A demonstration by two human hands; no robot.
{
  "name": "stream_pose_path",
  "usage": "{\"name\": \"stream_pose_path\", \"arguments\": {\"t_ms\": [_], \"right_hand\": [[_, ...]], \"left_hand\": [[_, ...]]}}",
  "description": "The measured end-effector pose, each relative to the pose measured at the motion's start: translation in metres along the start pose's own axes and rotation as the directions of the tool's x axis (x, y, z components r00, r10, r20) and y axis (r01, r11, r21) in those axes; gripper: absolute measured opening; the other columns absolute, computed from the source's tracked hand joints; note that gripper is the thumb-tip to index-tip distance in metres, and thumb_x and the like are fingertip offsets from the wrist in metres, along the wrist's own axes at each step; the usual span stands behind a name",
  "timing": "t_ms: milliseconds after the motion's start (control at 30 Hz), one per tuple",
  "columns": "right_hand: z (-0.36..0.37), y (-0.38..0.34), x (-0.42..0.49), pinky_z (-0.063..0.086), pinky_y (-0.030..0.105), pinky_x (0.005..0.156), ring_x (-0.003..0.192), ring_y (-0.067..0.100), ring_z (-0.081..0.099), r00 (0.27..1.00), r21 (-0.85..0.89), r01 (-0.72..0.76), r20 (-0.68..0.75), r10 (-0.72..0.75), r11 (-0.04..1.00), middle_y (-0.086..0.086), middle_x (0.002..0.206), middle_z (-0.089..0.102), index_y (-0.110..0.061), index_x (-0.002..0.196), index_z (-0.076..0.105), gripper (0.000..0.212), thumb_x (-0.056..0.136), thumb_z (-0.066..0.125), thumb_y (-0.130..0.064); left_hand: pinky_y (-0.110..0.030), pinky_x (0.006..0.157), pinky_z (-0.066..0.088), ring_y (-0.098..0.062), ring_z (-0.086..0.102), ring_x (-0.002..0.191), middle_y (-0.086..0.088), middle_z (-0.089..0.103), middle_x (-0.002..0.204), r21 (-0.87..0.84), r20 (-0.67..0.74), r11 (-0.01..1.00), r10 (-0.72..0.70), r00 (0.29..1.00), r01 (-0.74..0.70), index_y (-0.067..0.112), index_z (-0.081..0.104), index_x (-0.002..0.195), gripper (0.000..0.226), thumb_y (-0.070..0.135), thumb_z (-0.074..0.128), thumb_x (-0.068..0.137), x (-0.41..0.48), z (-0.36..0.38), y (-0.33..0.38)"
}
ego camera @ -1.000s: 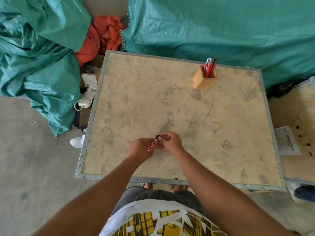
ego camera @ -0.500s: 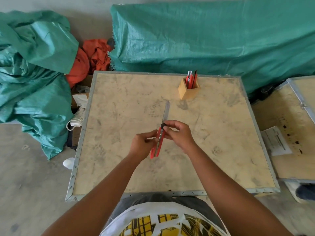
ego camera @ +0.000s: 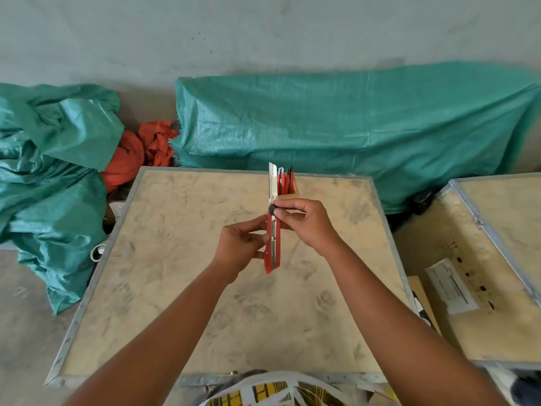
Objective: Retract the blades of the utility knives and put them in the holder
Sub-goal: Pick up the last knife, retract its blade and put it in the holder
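- A rumpled green tarp (ego camera: 52,159) is seen at the left edge of the frame.
- At centre, the red knife (ego camera: 272,241) is gripped low on its handle by the left hand (ego camera: 243,247), upright above the table (ego camera: 164,288).
- Its blade (ego camera: 272,183) is fully extended upward.
- The black slider (ego camera: 271,210) is pinched by the right hand (ego camera: 307,224).
- Just behind the blade, the wooden holder (ego camera: 291,192) is seen with other knives (ego camera: 285,180) inside.

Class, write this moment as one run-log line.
left hand: holds red utility knife body | right hand: on black slider | blade: extended | holder: behind, holds other knives
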State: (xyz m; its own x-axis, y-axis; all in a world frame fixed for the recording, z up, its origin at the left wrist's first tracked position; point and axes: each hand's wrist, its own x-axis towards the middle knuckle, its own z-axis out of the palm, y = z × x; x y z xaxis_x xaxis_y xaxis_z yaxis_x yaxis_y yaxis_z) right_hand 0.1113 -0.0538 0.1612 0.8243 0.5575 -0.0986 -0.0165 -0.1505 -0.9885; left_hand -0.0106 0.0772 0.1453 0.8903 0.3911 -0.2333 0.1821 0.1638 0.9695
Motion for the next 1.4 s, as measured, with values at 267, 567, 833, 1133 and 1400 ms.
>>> {"name": "stream_pose_path", "arguments": {"t_ms": [267,567,833,1133,1400], "right_hand": [[-0.015,0.001,-0.006,0.066,0.036,0.081,0.094,0.023,0.078,0.993,-0.086,0.026,0.115,-0.016,0.996,0.009,0.110,0.077,-0.007,0.114,0.077,0.025,0.090,0.074,-0.003],[-0.018,0.004,-0.001,0.066,0.041,0.078,0.093,0.023,0.079,0.991,-0.124,0.005,0.137,0.012,0.992,0.009,0.111,0.078,-0.008,0.113,0.077,0.025,0.089,0.074,-0.001],[-0.021,0.002,-0.007,0.058,0.032,0.098,0.105,0.008,0.073,0.975,-0.320,0.112,0.216,-0.043,0.941,-0.006,0.123,0.075,-0.014,0.107,0.081,0.024,0.085,0.080,-0.005],[-0.018,0.003,-0.013,0.060,0.030,0.089,0.101,0.009,0.070,0.969,-0.394,0.221,0.195,-0.154,0.892,-0.004,0.115,0.075,-0.018,0.112,0.079,0.025,0.088,0.078,-0.009],[-0.016,0.010,-0.017,0.062,0.032,0.079,0.098,0.008,0.067,0.972,-0.401,0.233,0.129,-0.197,0.886,-0.007,0.111,0.072,-0.019,0.115,0.072,0.032,0.084,0.083,-0.021]], "left_hand": [[-0.042,0.070,0.064,-0.027,0.077,0.090,-0.004,0.075,0.113,-0.047,-0.109,0.999,0.010,0.994,-0.015,0.012,0.068,0.126,0.044,-0.010,0.066,0.088,0.011,0.015,0.016],[-0.047,0.075,0.064,-0.027,0.076,0.096,-0.002,0.076,0.114,-0.048,-0.086,0.999,0.016,0.996,-0.020,0.013,0.067,0.127,0.045,-0.012,0.061,0.090,0.023,0.011,0.023],[-0.047,0.073,0.064,-0.025,0.076,0.097,-0.003,0.077,0.108,-0.051,-0.106,0.999,-0.013,0.994,0.008,0.012,0.069,0.126,0.044,-0.012,0.064,0.089,0.032,0.008,0.025],[-0.046,0.074,0.064,-0.026,0.076,0.097,-0.005,0.076,0.111,-0.040,-0.080,0.999,-0.031,0.996,0.028,0.013,0.069,0.127,0.042,-0.007,0.066,0.090,0.032,0.008,0.030],[-0.045,0.072,0.064,-0.024,0.077,0.091,0.000,0.077,0.112,0.032,-0.088,0.999,-0.013,0.996,0.015,0.015,0.071,0.123,0.041,-0.006,0.069,0.088,0.034,0.010,0.037]]}}
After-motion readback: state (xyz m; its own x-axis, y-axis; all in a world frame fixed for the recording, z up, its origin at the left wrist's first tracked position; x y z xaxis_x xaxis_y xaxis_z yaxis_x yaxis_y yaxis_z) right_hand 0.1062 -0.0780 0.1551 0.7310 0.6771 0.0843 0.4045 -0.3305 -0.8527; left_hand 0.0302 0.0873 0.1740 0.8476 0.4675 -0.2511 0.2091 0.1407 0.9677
